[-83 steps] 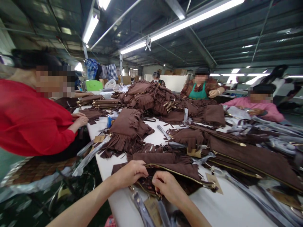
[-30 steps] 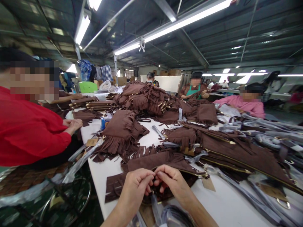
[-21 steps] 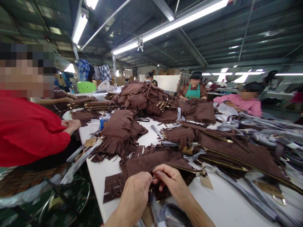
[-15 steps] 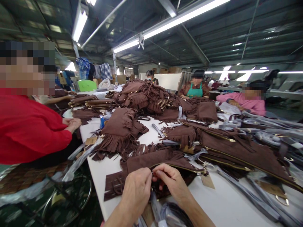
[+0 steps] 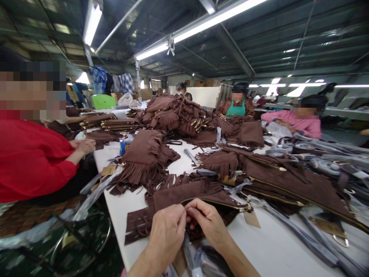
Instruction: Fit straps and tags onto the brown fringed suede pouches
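Note:
A dark brown fringed bag [image 5: 184,194] lies on the table in front of me, its gold zip [image 5: 219,202] open along the top edge. My left hand [image 5: 167,227] is closed on the bag near the left end of the zip. Close against it, my right hand [image 5: 208,220] has its thumb and forefinger pinched together; whatever is between them is hidden. Directly below my fingers hangs a plastic-wrapped strap [image 5: 188,248], its upper end covered by my hands. A brown card tag [image 5: 252,219] rests by the bag's right end.
More fringed bags [image 5: 144,150] lie beyond, with a large heap [image 5: 173,115] at the back. Plastic-wrapped straps [image 5: 296,231] and long zipped bags [image 5: 294,184] cover the right side. A person in red [image 5: 34,161] sits at the left; other people work across the table.
My hands stay at the same spot on the bag, with only slight finger movement. The whole view has shifted a little, and the person in red appears slightly further left.

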A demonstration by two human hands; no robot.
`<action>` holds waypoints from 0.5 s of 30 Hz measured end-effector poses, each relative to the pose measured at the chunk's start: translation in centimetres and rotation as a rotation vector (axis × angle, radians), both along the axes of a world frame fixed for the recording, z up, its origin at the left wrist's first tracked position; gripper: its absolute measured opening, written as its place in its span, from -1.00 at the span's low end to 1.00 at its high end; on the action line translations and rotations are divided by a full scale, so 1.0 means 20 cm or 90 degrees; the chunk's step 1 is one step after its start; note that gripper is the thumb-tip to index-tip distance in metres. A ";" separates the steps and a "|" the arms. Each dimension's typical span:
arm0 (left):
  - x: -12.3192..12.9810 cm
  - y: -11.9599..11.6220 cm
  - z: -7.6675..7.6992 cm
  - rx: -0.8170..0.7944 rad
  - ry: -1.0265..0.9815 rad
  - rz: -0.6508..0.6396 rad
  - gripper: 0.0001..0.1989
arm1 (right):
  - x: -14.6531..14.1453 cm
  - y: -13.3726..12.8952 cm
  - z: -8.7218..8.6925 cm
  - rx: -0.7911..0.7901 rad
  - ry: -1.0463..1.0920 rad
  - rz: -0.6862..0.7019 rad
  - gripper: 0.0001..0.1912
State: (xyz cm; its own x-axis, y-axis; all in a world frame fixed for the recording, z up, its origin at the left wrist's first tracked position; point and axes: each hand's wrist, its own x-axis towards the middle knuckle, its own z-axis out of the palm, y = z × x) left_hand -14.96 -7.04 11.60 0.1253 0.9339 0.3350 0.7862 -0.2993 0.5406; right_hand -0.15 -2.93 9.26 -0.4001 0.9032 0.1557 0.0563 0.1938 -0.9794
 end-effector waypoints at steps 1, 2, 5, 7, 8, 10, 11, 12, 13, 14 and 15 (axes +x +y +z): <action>0.00 0.00 -0.01 0.004 0.014 0.002 -0.71 | 0.01 0.00 0.01 0.059 -0.041 -0.004 -0.79; 0.01 0.00 -0.01 0.007 0.028 0.005 -0.71 | 0.01 0.00 0.02 0.126 -0.084 -0.009 -0.79; 0.01 0.00 -0.03 0.024 0.069 0.021 -0.71 | 0.03 -0.02 0.05 0.290 -0.177 -0.013 -0.80; 0.01 -0.01 -0.03 0.030 0.088 0.024 -0.71 | 0.02 -0.02 0.06 0.317 -0.191 -0.014 -0.80; 0.01 -0.01 -0.02 0.029 0.097 0.020 -0.71 | 0.02 -0.02 0.06 0.307 -0.189 -0.014 -0.80; -0.01 0.00 -0.01 0.015 0.111 0.004 -0.71 | 0.02 -0.02 0.06 0.261 -0.184 -0.008 -0.80; -0.02 0.00 0.00 0.006 0.117 -0.006 -0.71 | 0.03 -0.02 0.06 0.241 -0.185 0.001 -0.81; -0.03 0.00 0.00 -0.003 0.122 -0.016 -0.72 | 0.03 -0.01 0.06 0.236 -0.193 0.015 -0.80; -0.04 -0.01 0.01 -0.010 0.126 -0.026 -0.72 | 0.04 -0.01 0.06 0.250 -0.208 0.031 -0.80; -0.04 -0.01 0.01 -0.015 0.130 -0.033 -0.72 | 0.05 0.00 0.07 0.278 -0.229 0.045 -0.79; -0.05 -0.01 0.01 -0.018 0.135 -0.039 -0.73 | 0.06 0.00 0.07 0.315 -0.251 0.057 -0.78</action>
